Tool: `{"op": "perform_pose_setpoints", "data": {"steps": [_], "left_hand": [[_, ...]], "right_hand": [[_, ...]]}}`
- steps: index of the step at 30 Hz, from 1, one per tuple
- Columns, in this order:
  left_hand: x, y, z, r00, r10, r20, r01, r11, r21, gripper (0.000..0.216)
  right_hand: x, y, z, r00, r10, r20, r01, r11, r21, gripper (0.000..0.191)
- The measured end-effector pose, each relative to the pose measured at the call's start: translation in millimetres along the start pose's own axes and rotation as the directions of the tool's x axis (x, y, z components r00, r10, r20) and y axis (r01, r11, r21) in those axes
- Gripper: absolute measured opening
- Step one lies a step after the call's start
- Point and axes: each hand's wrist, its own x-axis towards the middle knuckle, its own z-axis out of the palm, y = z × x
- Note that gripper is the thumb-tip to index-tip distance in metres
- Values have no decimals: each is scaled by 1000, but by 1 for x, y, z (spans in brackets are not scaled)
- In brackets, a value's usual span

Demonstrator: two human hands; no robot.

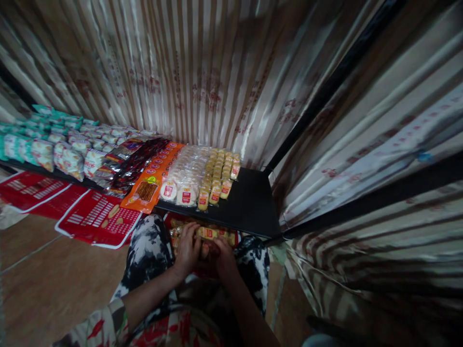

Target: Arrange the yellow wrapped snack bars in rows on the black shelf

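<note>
Between my knees is a red bag (238,237) filled with small yellow-wrapped snacks (207,233). My left hand (187,250) reaches into its near left part, fingers bent and close together; whatever they grip is hidden. To the right, my right hand (224,255) curls its fingers down at the wrapped snacks, and its grasp is also too dark to make out. Just beyond the bag, on a black shelf (253,202), yellow-wrapped snacks (217,185) stand in rows. Beside these are rows of clear-wrapped round white crackers (186,193).
An orange snack bag (147,188), dark red packets (139,161) and white-and-teal packets (43,144) line the shelf further left. Red printed bags (97,217) lie below its front edge. Black frame poles (311,111) and striped curtains (202,72) enclose the back and right.
</note>
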Motion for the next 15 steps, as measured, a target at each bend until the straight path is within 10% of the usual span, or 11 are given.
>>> {"op": "perform_pose_setpoints", "data": {"steps": [6, 15], "left_hand": [[12, 35, -4, 998, -48, 32, 52, 989, -142, 25], [42, 63, 2, 989, 54, 138, -12, 959, -284, 24]], "right_hand": [[-12, -31, -4, 985, 171, -37, -150, 935, 321, 43], [1, -52, -40, 988, -149, -33, 142, 976, -163, 38]]}}
